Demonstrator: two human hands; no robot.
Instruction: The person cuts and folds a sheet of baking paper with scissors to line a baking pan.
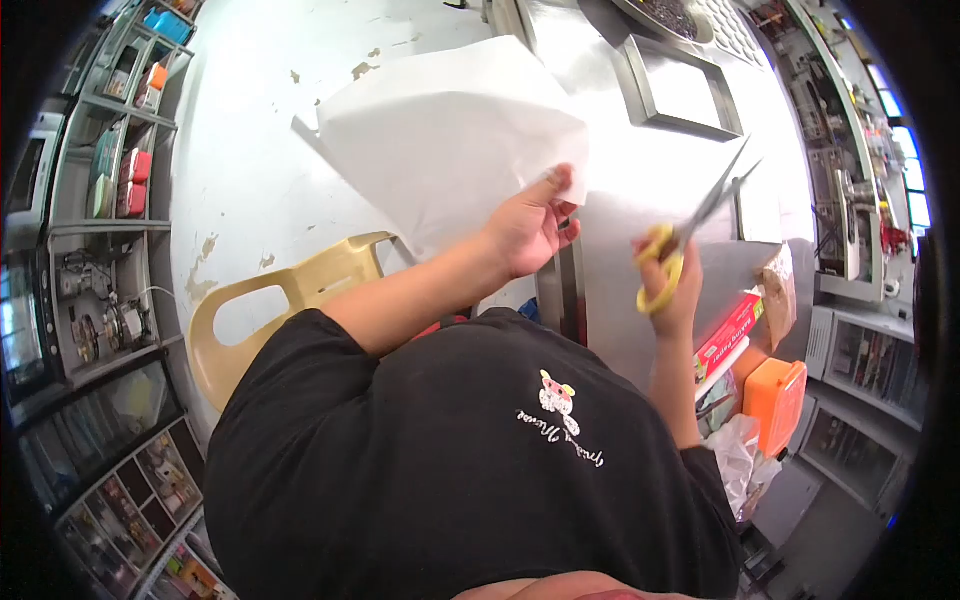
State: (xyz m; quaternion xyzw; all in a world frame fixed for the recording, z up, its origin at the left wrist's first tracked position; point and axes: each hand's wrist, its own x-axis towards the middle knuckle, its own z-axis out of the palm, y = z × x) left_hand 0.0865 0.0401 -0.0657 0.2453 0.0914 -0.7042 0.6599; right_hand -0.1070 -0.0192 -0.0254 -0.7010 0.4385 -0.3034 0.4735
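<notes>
A large sheet of white baking paper (pixel 450 130) hangs out to the left over the floor, pinched at its right corner between the thumb and fingers of my left hand (pixel 535 225). My right hand (pixel 672 280) holds a pair of scissors (pixel 690 222) by the yellow handles, with the blades pointing up and away to the right. The blades are parted, slightly blurred, and apart from the paper. Below the right hand, a red box lettered "Baking Paper" (pixel 728 335) lies on the metal table (pixel 625 260).
A rectangular metal frame (pixel 640 80) and a round pan of dark contents (pixel 665 15) sit at the table's far end. An orange container (pixel 775 405) and a clear plastic bag (pixel 738 455) are at the near right. To my left stands a tan plastic chair (pixel 215 335), with shelves (pixel 110 225) beyond.
</notes>
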